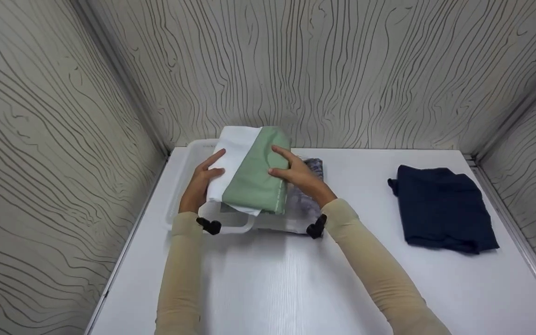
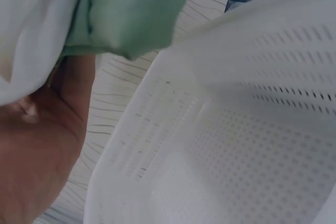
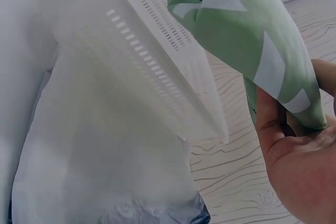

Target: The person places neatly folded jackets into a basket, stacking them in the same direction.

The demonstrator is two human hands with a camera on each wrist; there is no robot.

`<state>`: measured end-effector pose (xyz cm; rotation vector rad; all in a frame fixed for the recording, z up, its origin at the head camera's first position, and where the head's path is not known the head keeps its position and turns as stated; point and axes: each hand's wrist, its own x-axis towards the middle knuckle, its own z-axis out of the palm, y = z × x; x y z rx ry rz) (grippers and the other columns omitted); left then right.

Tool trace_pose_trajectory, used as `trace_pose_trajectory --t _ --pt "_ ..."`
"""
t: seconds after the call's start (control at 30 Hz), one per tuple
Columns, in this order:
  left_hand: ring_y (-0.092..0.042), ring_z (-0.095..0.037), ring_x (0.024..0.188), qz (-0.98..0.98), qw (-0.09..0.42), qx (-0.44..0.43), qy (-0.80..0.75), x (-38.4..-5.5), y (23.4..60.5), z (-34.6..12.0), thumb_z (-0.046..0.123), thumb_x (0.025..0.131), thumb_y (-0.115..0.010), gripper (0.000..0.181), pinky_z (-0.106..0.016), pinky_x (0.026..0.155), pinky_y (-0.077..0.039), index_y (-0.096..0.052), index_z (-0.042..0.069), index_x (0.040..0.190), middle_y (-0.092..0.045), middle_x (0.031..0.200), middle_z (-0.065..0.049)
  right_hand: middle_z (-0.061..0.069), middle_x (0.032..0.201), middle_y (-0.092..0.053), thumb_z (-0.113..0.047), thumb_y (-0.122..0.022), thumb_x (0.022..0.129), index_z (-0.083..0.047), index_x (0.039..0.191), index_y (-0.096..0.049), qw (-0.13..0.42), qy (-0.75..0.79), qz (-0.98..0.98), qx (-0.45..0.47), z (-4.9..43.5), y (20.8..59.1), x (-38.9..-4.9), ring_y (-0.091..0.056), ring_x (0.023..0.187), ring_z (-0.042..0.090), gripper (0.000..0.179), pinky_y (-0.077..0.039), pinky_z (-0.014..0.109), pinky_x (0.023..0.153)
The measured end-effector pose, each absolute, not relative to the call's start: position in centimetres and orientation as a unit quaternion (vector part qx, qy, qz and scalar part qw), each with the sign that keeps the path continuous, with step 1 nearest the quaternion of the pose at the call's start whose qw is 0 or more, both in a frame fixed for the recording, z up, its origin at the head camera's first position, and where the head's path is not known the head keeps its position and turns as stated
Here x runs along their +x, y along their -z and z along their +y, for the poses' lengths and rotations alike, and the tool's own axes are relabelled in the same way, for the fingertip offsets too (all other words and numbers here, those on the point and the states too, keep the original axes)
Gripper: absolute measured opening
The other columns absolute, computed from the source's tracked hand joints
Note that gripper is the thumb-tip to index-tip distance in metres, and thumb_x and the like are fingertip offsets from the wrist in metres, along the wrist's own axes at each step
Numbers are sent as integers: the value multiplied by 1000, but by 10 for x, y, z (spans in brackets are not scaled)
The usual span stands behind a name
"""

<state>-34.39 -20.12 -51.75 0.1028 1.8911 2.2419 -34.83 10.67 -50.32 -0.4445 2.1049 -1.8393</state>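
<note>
A folded green-and-white cloth [image 1: 258,174] is held up between both hands, over the white plastic basket [image 1: 180,186]. My left hand [image 1: 197,185] grips its white side, with thumb and fingertips on top. The right hand [image 1: 306,177] pinches the green side; in the right wrist view, fingers and thumb [image 3: 270,124] close round its folded edge, where pale shapes are printed. Below the cloth, the left wrist view shows the basket's perforated floor [image 2: 252,156] and slotted walls. The cloth hides the basket's right part in the head view.
Right of the basket lies a grey-purple patterned item [image 1: 306,204], partly under the right forearm. A folded navy cloth [image 1: 445,209] lies at the table's right side. Wood-grain panels [image 1: 324,70] enclose the white table [image 1: 268,288] at the back and sides.
</note>
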Motion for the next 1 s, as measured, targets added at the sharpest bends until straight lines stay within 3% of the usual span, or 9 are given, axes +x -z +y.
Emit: trace_pose_trajectory --t 0.1,0.3,0.5,0.77,1.0 --pt "-41 -24 151 645 95 34 -757 -342 518 -209 6 99 -59 65 -41 116 -43 -51 26 161 -35 173 -1 11 180 -10 -22 -75 101 -28 170 -30 160 647 728 -162 99 503 -349 -51 147 37 82 -49 54 115" --pt "-43 -25 147 656 80 19 -750 -340 520 -222 6 100 -57 65 -40 114 -43 -51 26 161 -37 172 -3 11 179 -13 -22 -73 102 -30 170 -30 171 643 728 -166 84 502 -348 -47 150 36 81 -46 55 118" --pt "-38 -25 151 673 73 12 -736 -340 523 -235 5 100 -56 66 -45 120 -37 -49 27 162 -31 175 -1 12 179 -14 -20 -73 102 -28 170 -31 171 647 724 -167 71 505 -350 -37 157 38 81 -44 56 120" --pt "-37 -29 152 690 65 -5 -721 -335 524 -250 7 100 -57 66 -52 125 -32 -48 26 163 -29 175 -4 15 178 -17 -17 -73 100 -24 170 -31 170 645 726 -168 52 511 -350 -42 154 37 82 -47 54 117" --pt "-26 -28 161 705 60 -27 -706 -333 524 -260 3 97 -56 70 -53 130 -25 -48 25 163 -24 178 -2 18 177 -18 -20 -72 99 -27 170 -31 175 625 743 -164 42 513 -347 -34 159 38 83 -43 55 119"
